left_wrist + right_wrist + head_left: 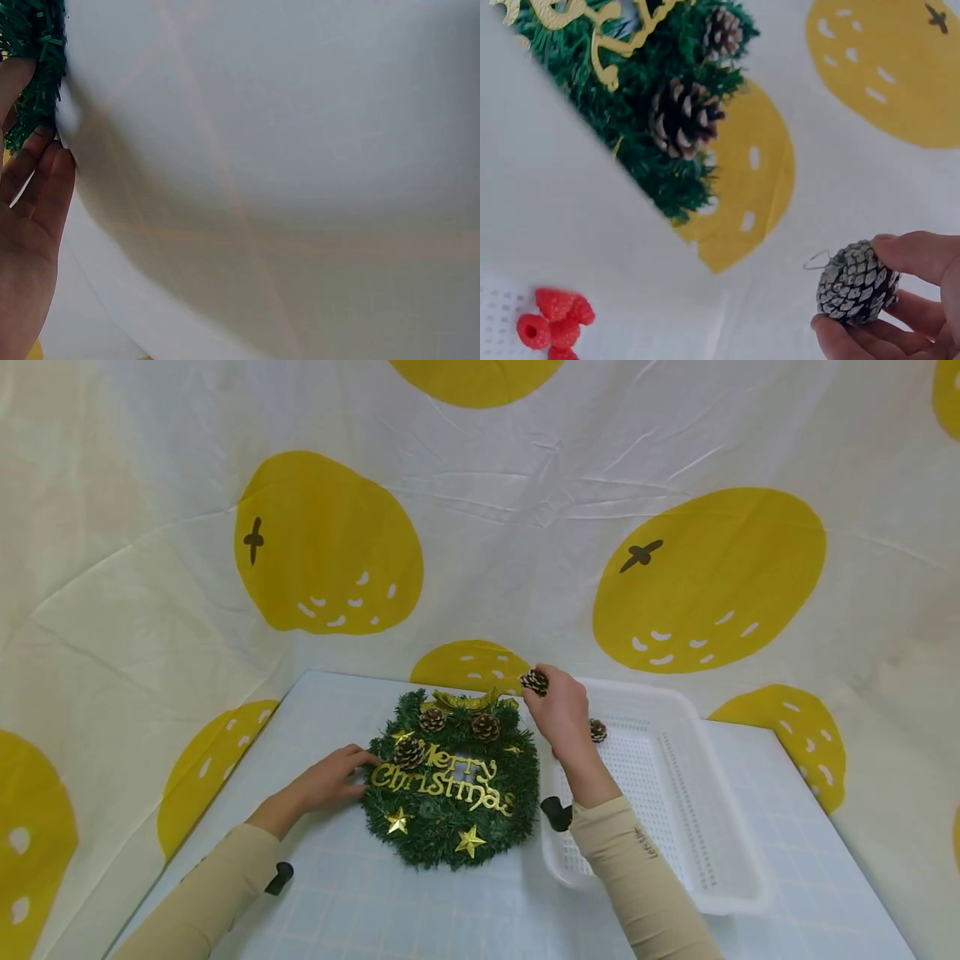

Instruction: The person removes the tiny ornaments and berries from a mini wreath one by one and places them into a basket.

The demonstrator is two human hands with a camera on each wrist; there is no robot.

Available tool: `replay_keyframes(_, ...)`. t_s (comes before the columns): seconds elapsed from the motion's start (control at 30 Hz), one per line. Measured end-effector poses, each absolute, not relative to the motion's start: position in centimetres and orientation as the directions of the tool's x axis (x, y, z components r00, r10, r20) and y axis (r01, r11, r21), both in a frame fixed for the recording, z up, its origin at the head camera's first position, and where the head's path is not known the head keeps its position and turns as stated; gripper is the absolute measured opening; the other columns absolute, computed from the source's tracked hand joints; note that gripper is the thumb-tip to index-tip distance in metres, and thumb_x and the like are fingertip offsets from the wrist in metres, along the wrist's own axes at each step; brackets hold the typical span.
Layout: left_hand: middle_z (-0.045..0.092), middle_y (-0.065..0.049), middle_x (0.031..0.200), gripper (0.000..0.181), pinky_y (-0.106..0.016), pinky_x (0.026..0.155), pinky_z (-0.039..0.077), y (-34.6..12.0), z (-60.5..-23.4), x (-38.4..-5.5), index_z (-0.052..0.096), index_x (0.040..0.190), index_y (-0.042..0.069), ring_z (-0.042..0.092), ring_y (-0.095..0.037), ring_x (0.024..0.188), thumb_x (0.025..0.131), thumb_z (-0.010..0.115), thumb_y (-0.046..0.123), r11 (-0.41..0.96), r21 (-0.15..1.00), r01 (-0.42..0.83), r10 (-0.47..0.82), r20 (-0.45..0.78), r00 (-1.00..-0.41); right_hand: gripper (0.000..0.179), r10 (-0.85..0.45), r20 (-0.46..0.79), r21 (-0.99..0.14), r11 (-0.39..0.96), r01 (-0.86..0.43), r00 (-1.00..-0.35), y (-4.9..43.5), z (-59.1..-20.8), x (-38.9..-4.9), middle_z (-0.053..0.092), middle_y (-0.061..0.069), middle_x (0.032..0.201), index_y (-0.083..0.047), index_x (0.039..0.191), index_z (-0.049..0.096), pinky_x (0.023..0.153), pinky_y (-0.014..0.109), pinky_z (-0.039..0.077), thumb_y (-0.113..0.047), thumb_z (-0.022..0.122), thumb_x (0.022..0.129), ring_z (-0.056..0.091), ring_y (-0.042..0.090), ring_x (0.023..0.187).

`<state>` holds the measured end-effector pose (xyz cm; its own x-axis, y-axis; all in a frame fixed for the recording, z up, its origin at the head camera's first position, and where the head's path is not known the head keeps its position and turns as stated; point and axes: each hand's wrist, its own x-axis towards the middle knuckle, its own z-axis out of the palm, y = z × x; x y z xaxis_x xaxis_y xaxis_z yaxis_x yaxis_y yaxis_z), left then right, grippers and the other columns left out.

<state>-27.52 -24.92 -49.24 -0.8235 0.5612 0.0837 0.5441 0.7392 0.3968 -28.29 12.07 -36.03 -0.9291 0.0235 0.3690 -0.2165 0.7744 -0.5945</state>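
A green Christmas wreath (pixel 427 852) lies on the table, bearing gold "Merry Christmas" lettering (pixel 442 783), gold stars (pixel 470 841) and a gold bow (pixel 465 700). Three pine cones sit on its upper part, one (pixel 409 752) left of the lettering. My left hand (pixel 330 779) holds the wreath's left edge, its thumb (pixel 13 79) over the greenery and the other fingers lower along the side. Raised above the basket's far left corner, my right hand (pixel 562 706) pinches a pine cone (pixel 855 285) with whitish scale tips. A thin wire loop (pixel 817 260) sticks out of that cone.
Right of the wreath stands a white plastic basket (pixel 738 860) with a perforated floor. Inside it are another pine cone (pixel 597 730) and red raspberries (pixel 559 319). A white cloth with yellow fruit prints (pixel 495 568) hangs behind the pale checked table (pixel 330 893).
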Motion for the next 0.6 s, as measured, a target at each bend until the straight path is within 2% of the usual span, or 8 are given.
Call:
replay_keyframes(0.2,0.058,-0.011,0.112,0.038,-0.049,0.087,0.049,-24.9,-49.4,-27.4,0.062,0.120,0.006,0.057,-0.030,0.101,0.083,0.071,0.006,0.741,0.403,0.536,0.554,0.083,-0.828,0.043,0.067,0.331,-0.622,0.766,-0.164,-0.941,13.6,-36.6,-28.7,0.062,0.025,0.121,0.003,0.130,0.059,0.081,0.049,0.054,-0.015,0.067,0.092,0.063,0.040,0.102)
replay_keyframes(0.6,0.058,-0.011,0.112,0.038,-0.050,0.087,0.049,-24.9,-49.3,-27.4,0.062,0.119,0.006,0.058,-0.031,0.101,0.082,0.070,0.006,0.740,0.393,0.546,0.559,0.093,-0.824,0.046,0.136,0.296,-0.647,0.757,-0.094,-0.945,16.3,-36.9,-29.1,0.061,0.026,0.124,0.002,0.132,0.057,0.085,0.051,0.052,-0.018,0.067,0.092,0.060,0.043,0.106)
